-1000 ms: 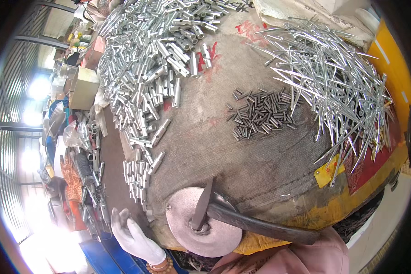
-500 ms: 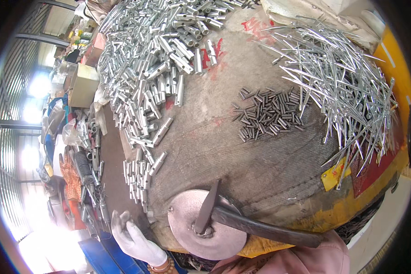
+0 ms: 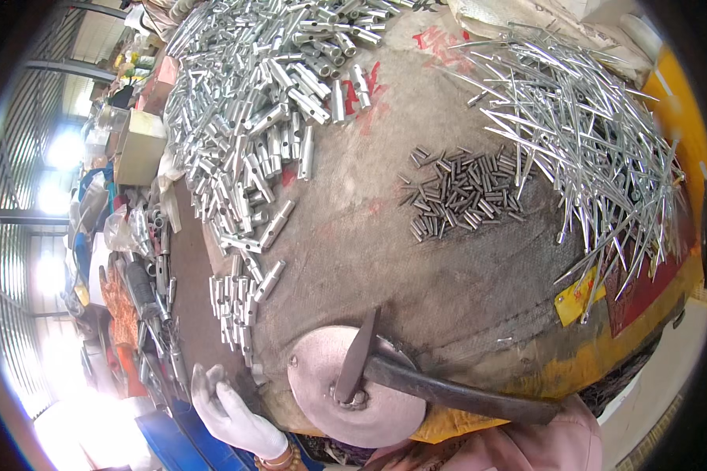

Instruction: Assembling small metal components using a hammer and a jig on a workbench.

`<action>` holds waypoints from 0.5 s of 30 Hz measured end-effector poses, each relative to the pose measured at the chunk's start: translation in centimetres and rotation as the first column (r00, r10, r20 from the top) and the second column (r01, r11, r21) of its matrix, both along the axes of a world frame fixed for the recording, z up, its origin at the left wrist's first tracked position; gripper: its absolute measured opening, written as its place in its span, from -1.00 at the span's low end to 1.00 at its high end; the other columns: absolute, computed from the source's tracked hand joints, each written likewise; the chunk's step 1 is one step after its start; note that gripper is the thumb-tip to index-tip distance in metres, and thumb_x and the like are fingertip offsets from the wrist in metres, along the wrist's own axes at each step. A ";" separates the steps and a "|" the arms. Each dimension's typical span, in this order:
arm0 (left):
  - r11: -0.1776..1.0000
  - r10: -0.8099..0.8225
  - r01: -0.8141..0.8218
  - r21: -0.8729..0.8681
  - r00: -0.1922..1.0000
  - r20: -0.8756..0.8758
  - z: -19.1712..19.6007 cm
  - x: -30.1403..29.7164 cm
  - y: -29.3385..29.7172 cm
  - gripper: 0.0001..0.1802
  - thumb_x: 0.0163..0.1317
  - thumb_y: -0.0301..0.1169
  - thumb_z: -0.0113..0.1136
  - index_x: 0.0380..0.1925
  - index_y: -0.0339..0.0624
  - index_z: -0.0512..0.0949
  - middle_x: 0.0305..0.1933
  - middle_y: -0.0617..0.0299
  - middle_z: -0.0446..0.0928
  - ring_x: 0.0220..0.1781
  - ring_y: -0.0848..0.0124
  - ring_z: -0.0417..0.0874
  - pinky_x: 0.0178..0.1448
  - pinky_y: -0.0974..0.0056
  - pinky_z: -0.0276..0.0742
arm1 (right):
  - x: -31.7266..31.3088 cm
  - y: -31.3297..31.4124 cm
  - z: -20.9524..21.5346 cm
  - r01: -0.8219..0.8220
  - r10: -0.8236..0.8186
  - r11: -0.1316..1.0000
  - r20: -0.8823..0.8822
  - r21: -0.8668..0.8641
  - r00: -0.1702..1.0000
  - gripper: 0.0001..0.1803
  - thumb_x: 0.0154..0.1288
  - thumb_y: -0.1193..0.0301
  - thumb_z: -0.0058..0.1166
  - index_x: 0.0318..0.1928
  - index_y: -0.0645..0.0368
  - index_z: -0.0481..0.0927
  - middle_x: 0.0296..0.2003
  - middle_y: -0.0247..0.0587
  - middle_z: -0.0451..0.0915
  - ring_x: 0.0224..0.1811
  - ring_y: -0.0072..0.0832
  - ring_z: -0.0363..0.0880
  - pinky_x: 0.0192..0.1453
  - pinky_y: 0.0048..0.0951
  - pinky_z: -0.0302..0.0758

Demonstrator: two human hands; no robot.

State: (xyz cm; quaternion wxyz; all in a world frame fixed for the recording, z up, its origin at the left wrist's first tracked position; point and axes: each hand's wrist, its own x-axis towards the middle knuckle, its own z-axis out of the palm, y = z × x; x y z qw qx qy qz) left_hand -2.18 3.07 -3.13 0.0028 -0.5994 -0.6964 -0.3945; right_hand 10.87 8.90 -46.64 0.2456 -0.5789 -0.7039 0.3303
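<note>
My left hand, in a white glove with greyed fingertips, is at the lower left, with a beaded bracelet at the wrist. Its fingers are apart and slightly curled, and nothing shows in them. Beside it, to the right, stands a round metal disc with a dark blade-like piece and a long dark lever fixed over it. A small group of silver metal tubes with side holes lies just beyond the hand. My right hand is out of view.
A large heap of the silver tubes covers the far left. Short dark pins lie mid-right on the worn cloth surface; long thin silver rods are piled at the right. Tools and an orange patterned glove are at the left.
</note>
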 end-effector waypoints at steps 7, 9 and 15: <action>0.996 -0.083 0.082 0.025 0.995 0.059 0.1 0.4 0.1 -0.57 0.57 -0.63 0.06 0.38 -0.49 0.55 0.27 -0.04 0.67 0.21 0.20 0.74 0.36 0.13 0.64 | 3.4 -6.1 2.4 -0.025 0.031 0.997 0.094 -0.068 0.995 -0.67 0.33 0.33 0.29 0.06 0.11 0.80 -0.05 0.09 0.82 0.04 0.04 0.82 0.20 0.06 0.69; 0.994 -0.108 0.107 0.018 0.992 0.069 0.4 0.8 0.1 -0.59 0.58 -0.62 0.11 0.37 -0.43 0.58 0.27 -0.02 0.68 0.21 0.22 0.75 0.36 0.13 0.64 | 5.5 -8.4 3.2 -0.005 0.018 0.996 0.151 -0.088 0.988 -0.68 0.33 0.33 0.29 0.06 0.11 0.80 -0.05 0.09 0.82 0.04 0.04 0.82 0.20 0.06 0.69; 0.958 -0.284 0.278 0.071 0.953 0.101 -0.1 0.3 1.2 -0.59 0.56 -0.56 0.24 0.36 -0.29 0.63 0.24 0.03 0.68 0.20 0.23 0.76 0.31 0.13 0.65 | 10.2 -15.9 9.2 0.065 -0.020 0.988 0.298 -0.141 0.954 -0.69 0.33 0.33 0.28 0.05 0.11 0.81 -0.04 0.11 0.82 0.03 0.04 0.83 0.19 0.06 0.69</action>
